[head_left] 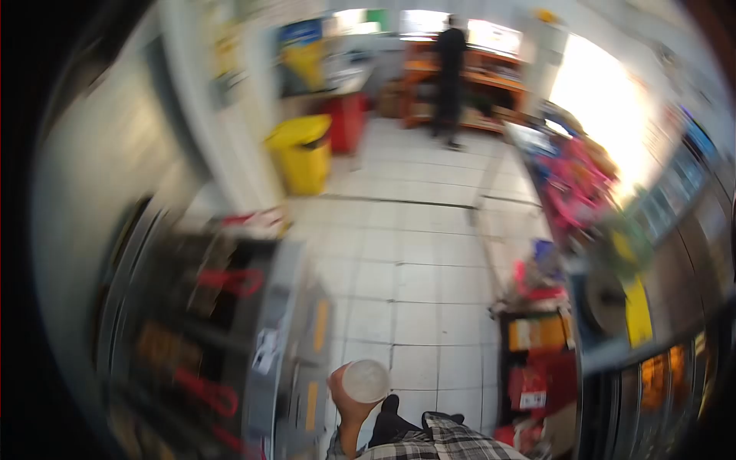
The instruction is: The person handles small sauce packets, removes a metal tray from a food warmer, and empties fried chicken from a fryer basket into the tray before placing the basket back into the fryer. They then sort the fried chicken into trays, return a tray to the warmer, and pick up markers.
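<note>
Low in the view, my left hand [347, 402] is closed around a round, whitish, translucent container [366, 381], seen from above. It looks like a cup or small tub; blur hides what is inside. The hand is in front of my body, over the tiled floor, and a checked sleeve shows at the wrist. My right hand is out of view.
On the left stands a grey cabinet [268, 330] with red-handled items on top. Beyond it are a yellow bin [303, 157] and a red bin [349, 123]. A person [451, 73] stands by orange shelves [491, 78]. A cluttered counter and stacked boxes [537, 383] line the right.
</note>
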Demonstrator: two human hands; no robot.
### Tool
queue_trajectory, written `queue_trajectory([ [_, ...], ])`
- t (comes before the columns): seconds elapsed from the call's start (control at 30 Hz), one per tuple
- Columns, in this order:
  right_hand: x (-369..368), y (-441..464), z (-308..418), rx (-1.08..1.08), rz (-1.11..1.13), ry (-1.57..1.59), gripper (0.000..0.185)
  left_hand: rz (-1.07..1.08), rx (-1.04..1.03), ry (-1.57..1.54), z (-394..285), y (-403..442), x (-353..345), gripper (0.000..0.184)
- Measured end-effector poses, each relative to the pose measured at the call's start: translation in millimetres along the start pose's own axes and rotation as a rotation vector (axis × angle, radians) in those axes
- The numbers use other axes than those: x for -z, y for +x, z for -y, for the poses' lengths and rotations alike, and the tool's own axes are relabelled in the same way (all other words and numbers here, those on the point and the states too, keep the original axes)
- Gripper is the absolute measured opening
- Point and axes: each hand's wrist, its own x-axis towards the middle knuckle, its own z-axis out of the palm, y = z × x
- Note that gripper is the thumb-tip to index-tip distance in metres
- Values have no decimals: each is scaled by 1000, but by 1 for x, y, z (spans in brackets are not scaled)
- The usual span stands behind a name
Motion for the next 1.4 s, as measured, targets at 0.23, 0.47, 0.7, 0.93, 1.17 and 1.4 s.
queue_trajectory([
  [0.23, 131, -68, 61, 501, -399, 647, 23, 477, 23, -417, -45, -13, -159, 86],
  [0.47, 98, -256, 245, 890, -698, -117, 29, 903, -44, -605, -152, -95, -299, 76],
  [0.7, 84, -286, 299, 692, -880, -743, 20, 1308, -93, -639, -228, -165, -361, 79],
  [0.93, 75, -227, 298, 351, -1157, -950, 16, 1568, -116, -630, -288, -171, -405, 66],
  [1.17, 104, -165, 312, 369, -1345, -1132, 11, 1585, -139, -593, -307, -153, -479, 56],
  [1.4, 239, -166, 306, 179, -1229, -691, 10, 1630, -195, -547, -311, -146, -539, 52],
])
